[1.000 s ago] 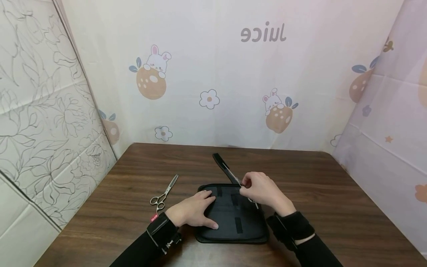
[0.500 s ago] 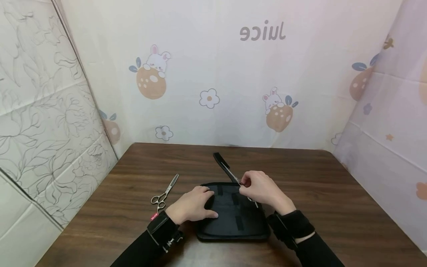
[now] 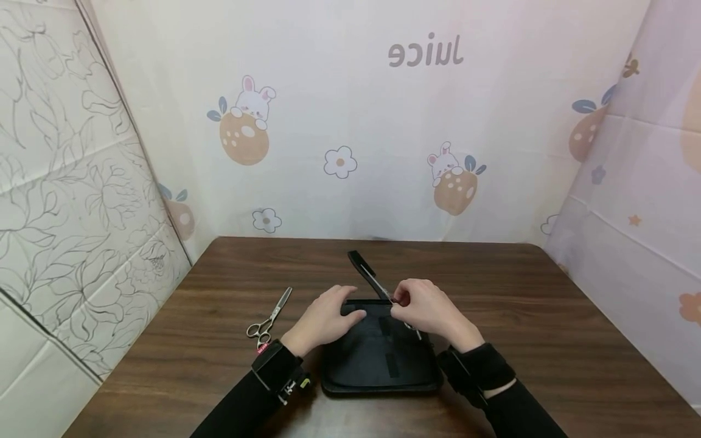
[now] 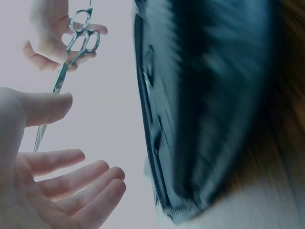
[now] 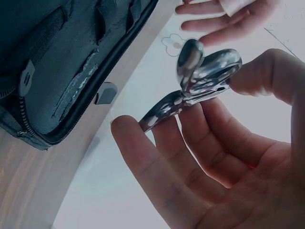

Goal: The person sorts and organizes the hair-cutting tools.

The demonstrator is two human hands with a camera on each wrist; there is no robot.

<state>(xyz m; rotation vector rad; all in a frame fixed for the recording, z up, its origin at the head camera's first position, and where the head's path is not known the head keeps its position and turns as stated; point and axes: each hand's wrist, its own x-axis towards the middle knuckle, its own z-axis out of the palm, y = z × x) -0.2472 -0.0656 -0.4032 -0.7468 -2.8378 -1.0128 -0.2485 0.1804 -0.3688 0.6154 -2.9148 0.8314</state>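
Observation:
My right hand (image 3: 429, 309) holds a pair of silver scissors (image 5: 164, 109) over the far right part of a black zippered case (image 3: 361, 371). In the right wrist view the thumb is at the finger rings and the fingers lie under the metal. The blade (image 4: 58, 85) points away from that hand and passes behind my left thumb in the left wrist view. My left hand (image 3: 327, 317) is at the case's far left corner, its fingers spread and holding nothing. Inside the case, dark elastic loops (image 5: 106, 19) show.
Thinning scissors (image 3: 272, 317) with a red tag (image 3: 263, 347) lie on the brown wooden table (image 3: 219, 359), left of the case. A long black strap-like piece (image 3: 357, 260) sticks out beyond the case's far edge. A printed curtain (image 3: 306, 109) hangs behind the table.
My left hand has moved from the left side of the case, where it rested, forward to the far left corner. The right hand and its scissors stay almost in place.

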